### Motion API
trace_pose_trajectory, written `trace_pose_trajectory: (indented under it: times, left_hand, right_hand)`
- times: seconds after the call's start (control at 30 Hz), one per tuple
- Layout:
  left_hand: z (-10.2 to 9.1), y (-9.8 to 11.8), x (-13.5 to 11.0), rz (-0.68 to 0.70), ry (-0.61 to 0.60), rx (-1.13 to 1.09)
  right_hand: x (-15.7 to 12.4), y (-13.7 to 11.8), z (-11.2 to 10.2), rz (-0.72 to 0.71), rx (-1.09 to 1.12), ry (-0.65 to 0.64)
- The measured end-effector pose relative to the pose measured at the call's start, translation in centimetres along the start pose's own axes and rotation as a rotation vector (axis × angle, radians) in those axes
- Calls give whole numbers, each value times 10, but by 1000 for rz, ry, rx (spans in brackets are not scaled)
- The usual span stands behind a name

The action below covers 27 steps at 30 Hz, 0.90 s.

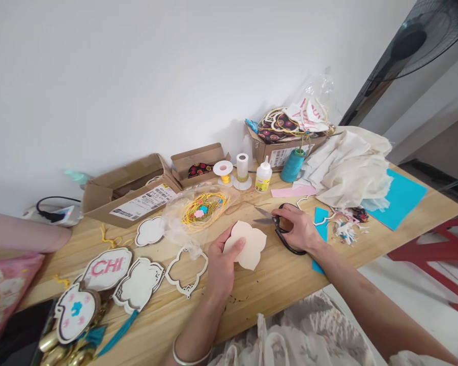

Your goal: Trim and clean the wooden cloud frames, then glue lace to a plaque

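Note:
My left hand [222,259] pinches a cream, flower-shaped panel [252,246] between thumb and fingers, above the front of the wooden table. To its right, my right hand [299,229] grips a pair of black-handled scissors [265,217]. The blades are apart and point left, just above the panel without touching it. Left of my left hand lies a white scalloped frame [171,277]. Beyond it are several white shaped pieces, one lettered CHI [107,268]. Behind the hands rests a plastic bag with yellow cords [198,206].
Along the wall stand cardboard boxes [137,203], a glue bottle [263,178], spools and a teal thread cone [293,165]. White cloth [351,168] and blue felt [400,201] lie at right, near fabric scraps [345,231]. A phone [21,333] lies at front left; a red stool [431,254] stands beyond the table.

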<state>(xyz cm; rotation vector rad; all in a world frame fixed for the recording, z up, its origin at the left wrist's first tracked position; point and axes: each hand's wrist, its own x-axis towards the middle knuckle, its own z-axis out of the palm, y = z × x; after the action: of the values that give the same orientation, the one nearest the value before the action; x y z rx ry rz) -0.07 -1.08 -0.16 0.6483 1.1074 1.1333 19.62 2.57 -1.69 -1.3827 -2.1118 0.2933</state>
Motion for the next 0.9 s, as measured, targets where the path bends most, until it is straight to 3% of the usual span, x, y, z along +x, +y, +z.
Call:
trace_pose_trajectory:
  times: [0.13,0.27,0.43,0.57,0.63,0.77,0.9]
  left_hand:
    - [-1,2,2,-3,21,29]
    - [-4,2,3,-28,7,62]
    - [-5,-2,1,-56,-63,89]
    - [-3,-3,1,-19,-55,83]
    - [-3,-2,0,-25,-67,93]
    - [-2,0,-1,-39,-71,109]
    - [0,4,0,-46,-77,43]
  right_hand:
    - [4,-7,-4,-115,-133,-91]
    - [8,-1,-1,-54,-165,-98]
    - [8,4,-6,62,-107,47]
    - [4,-2,-4,-34,-102,-64]
    - [4,-1,-2,26,-147,-85]
    - [8,9,-4,231,-241,21]
    - [12,14,-11,254,-244,-35]
